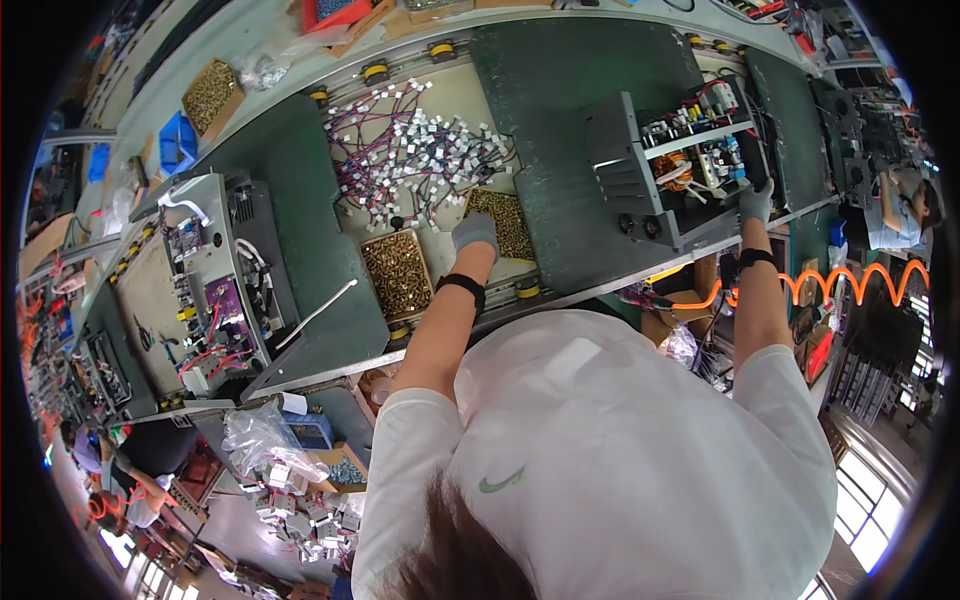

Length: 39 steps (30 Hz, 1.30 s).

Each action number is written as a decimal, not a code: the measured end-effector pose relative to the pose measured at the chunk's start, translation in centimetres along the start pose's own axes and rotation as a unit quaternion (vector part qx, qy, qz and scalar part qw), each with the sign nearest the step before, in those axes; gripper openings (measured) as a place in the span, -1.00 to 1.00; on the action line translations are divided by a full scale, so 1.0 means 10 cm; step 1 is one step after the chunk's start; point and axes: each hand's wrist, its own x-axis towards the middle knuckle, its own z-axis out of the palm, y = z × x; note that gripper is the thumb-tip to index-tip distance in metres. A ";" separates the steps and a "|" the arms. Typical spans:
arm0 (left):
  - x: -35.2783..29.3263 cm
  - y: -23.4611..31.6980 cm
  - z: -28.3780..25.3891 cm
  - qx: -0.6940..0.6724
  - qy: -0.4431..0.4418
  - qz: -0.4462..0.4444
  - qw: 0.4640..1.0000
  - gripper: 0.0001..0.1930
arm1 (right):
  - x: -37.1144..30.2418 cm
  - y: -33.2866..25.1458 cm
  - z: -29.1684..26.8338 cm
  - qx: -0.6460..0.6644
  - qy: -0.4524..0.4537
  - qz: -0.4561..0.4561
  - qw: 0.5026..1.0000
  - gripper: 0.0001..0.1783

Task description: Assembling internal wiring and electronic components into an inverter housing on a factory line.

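Observation:
My left hand (474, 232), in a grey glove, reaches over the near left edge of a shallow box of small brass-coloured screws (512, 226). Its fingers point down and are too hidden to show what they hold. A second box of brass-coloured fasteners (396, 272) sits to its left. My right hand (756, 204), also gloved, is at the near right corner of an open metal chassis (640, 180), its fingers closed around the edge. Inside the chassis are circuit boards, a copper-wound coil (674, 170) and white cables.
White connectors on dark red wires (425, 150) lie heaped on the conveyor between green boards (545, 130). Another opened chassis (220, 290) stands at left. A blue bin (178, 143) and a carton of screws (212, 97) are beyond. An orange coiled hose (850, 287) hangs at right.

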 end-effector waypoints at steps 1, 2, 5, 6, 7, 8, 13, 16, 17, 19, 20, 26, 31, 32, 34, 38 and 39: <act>0.04 -0.01 0.00 0.026 -0.042 0.012 0.999 -0.54 | -0.05 -0.02 -0.01 0.009 0.000 0.001 1.000 -0.31; 0.04 -0.03 0.03 0.030 -0.040 0.015 0.999 -0.54 | -0.16 -0.08 -0.01 0.009 0.013 -0.008 1.000 -0.32; -0.03 -0.10 0.10 -0.001 0.047 0.051 0.998 -0.49 | -0.41 -0.21 -0.08 0.008 0.020 -0.002 1.000 -0.34; -0.04 -0.13 0.09 -0.065 0.060 0.037 0.995 -0.50 | -0.48 -0.26 -0.10 0.018 0.019 0.000 1.000 -0.35; -0.07 -0.14 0.09 -0.126 0.070 0.028 0.989 -0.51 | -0.53 -0.25 -0.11 0.029 0.032 -0.006 0.999 -0.35; -0.13 -0.15 0.09 -0.123 0.091 0.031 0.988 -0.61 | -0.60 -0.31 -0.14 0.033 0.026 0.002 0.999 -0.35; -0.28 -0.28 0.28 -0.252 0.226 0.000 0.941 -0.67 | -1.05 -0.62 -0.30 0.039 0.010 0.013 0.999 -0.36; -0.37 -0.37 0.31 -0.313 0.323 -0.007 0.893 -0.69 | -1.16 -0.56 -0.24 0.060 0.012 -0.017 0.998 -0.36; -0.38 -0.42 0.33 -0.336 0.382 -0.026 0.861 -0.70 | -1.24 -0.57 -0.25 0.046 0.014 -0.030 0.998 -0.35; -0.36 -0.56 0.39 -0.406 0.435 0.020 0.803 -0.69 | -1.42 -0.65 -0.30 0.029 0.001 -0.041 0.999 -0.35; -0.51 -0.54 0.27 -0.419 0.456 0.026 0.785 -0.71 | -1.50 -0.67 -0.32 0.031 -0.004 -0.039 0.999 -0.34; -1.33 -0.33 -0.21 -0.713 0.297 0.149 0.618 -0.61 | -1.97 -0.98 -0.41 0.028 -0.024 0.024 0.999 -0.31; -1.70 -0.09 -0.30 -0.702 0.242 0.228 0.630 -0.58 | -2.21 -1.08 -0.52 0.076 -0.035 0.058 0.995 -0.27; -1.82 -0.01 -0.34 -0.710 0.213 0.234 0.630 -0.59 | -2.23 -1.05 -0.52 0.083 -0.042 0.031 0.995 -0.27; -2.03 0.10 -0.40 -0.711 0.171 0.243 0.638 -0.61 | -2.30 -0.95 -0.53 0.132 -0.062 -0.017 0.989 -0.27; -2.21 0.20 -0.46 -0.686 0.182 0.273 0.649 -0.72 | -2.51 -0.30 -0.40 0.233 -0.139 -0.178 0.946 -0.28; -2.24 0.21 -0.46 -0.675 0.197 0.264 0.661 -0.75 | -2.60 -0.16 -0.53 0.217 -0.232 -0.184 0.930 -0.31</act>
